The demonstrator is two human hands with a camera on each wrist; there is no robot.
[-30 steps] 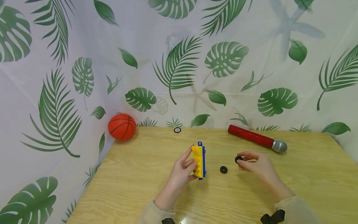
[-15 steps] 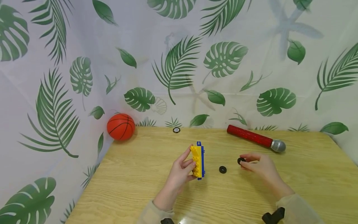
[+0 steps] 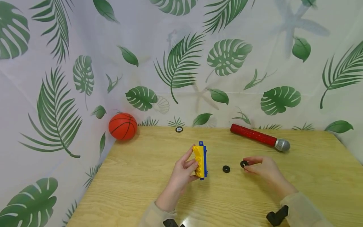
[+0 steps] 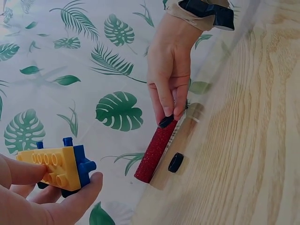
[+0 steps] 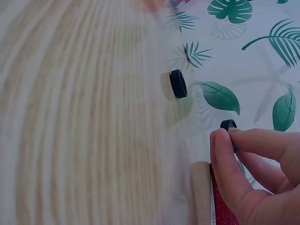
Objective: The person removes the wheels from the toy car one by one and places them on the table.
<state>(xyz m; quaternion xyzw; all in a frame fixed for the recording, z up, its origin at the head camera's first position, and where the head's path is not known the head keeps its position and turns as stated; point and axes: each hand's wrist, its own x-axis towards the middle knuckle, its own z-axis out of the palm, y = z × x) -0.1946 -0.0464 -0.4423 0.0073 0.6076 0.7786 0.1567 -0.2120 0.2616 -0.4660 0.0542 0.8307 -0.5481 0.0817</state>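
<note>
My left hand (image 3: 181, 171) holds a yellow and blue toy car body (image 3: 200, 160) above the table, gripping it by its studded yellow side. Small blue pegs stick out of the blue base, and in the left wrist view black wheels show on the body's lower side, partly behind the fingers. Between thumb and fingertips, my right hand (image 3: 265, 170) pinches a small black toy wheel (image 5: 228, 124) to the right of the body. A second black wheel (image 3: 224, 170) lies on the table between the two hands.
Toward the back right of the wooden table (image 3: 136, 189) lies a red microphone (image 3: 253, 134) with a silver head. A small orange basketball (image 3: 123, 126) sits at the back left corner, and a round black and white chip (image 3: 179, 129) lies near the back edge. Behind hangs a leaf-patterned cloth (image 3: 187, 104).
My right hand has shifted slightly right and nearer to me with its wheel, which now shows more of its hole. The left hand keeps its grip on the car body, nearly still.
</note>
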